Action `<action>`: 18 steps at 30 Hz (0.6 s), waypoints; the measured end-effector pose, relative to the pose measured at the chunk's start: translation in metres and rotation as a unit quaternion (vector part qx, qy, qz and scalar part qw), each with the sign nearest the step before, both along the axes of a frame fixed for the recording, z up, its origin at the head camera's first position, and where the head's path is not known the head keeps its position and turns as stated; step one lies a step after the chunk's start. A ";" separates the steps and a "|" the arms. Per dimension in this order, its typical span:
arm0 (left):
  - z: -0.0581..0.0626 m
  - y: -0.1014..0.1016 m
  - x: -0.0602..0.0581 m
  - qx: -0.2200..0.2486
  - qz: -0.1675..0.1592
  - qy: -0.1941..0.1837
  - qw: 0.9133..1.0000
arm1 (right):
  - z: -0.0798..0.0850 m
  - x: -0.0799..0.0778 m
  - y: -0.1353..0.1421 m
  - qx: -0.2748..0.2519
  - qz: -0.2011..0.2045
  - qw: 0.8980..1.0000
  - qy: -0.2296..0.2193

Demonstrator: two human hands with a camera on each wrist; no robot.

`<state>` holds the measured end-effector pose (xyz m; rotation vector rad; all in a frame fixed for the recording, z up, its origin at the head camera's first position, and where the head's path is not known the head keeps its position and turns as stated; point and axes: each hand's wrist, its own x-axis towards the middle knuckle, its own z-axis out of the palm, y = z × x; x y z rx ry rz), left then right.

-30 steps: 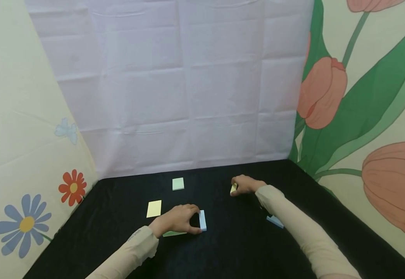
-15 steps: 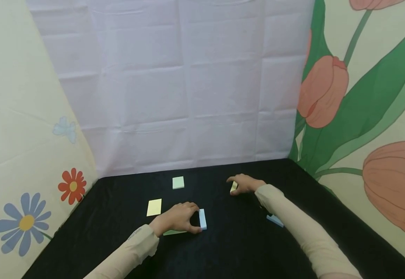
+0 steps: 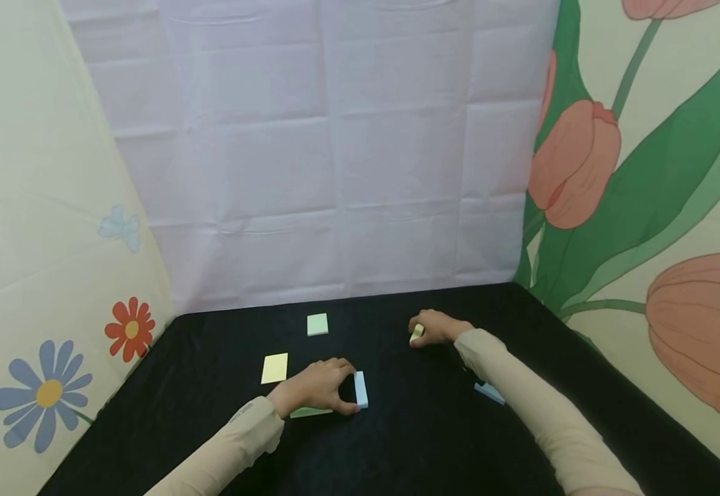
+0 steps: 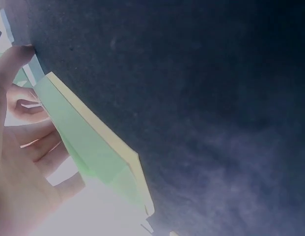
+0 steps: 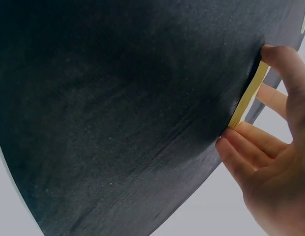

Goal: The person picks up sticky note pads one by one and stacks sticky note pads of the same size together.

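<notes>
My left hand (image 3: 319, 387) grips a light blue sticky note pad (image 3: 361, 390) at front centre, thumb at its near end and fingers at its far end. Farther back on the right, my right hand (image 3: 439, 327) holds a small yellow sticky note pad (image 3: 417, 333) by its ends. In the right wrist view this yellow pad (image 5: 249, 96) shows as a narrow strip between thumb and fingers. A green pad (image 3: 310, 412) lies partly hidden under the left wrist. From the left wrist, that green pad (image 4: 93, 140) shows a pale yellow side edge.
A yellow pad (image 3: 275, 368) lies left of the left hand, and a pale green pad (image 3: 317, 324) sits farther back. Another blue pad (image 3: 490, 393) is partly covered by the right sleeve. Black cloth (image 3: 409, 448) covers the table; a white sheet (image 3: 335, 172) hangs behind.
A right finger stretched out half a second ago and is now bent back at the yellow pad, which sits slightly turned. The left hand and its blue pad stay put.
</notes>
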<state>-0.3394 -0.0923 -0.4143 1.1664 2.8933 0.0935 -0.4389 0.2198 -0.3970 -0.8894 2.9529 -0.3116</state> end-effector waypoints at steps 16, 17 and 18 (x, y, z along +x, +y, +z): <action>-0.001 0.000 -0.004 0.007 0.010 -0.015 1.000 | -0.002 -0.002 0.001 -0.002 -0.016 1.000 -0.002; 0.000 0.000 -0.004 0.007 0.010 -0.016 1.000 | -0.002 -0.002 0.001 -0.001 -0.017 1.000 -0.002; 0.000 0.001 -0.004 0.008 0.010 -0.017 1.000 | -0.002 -0.001 0.001 -0.001 -0.018 1.000 -0.003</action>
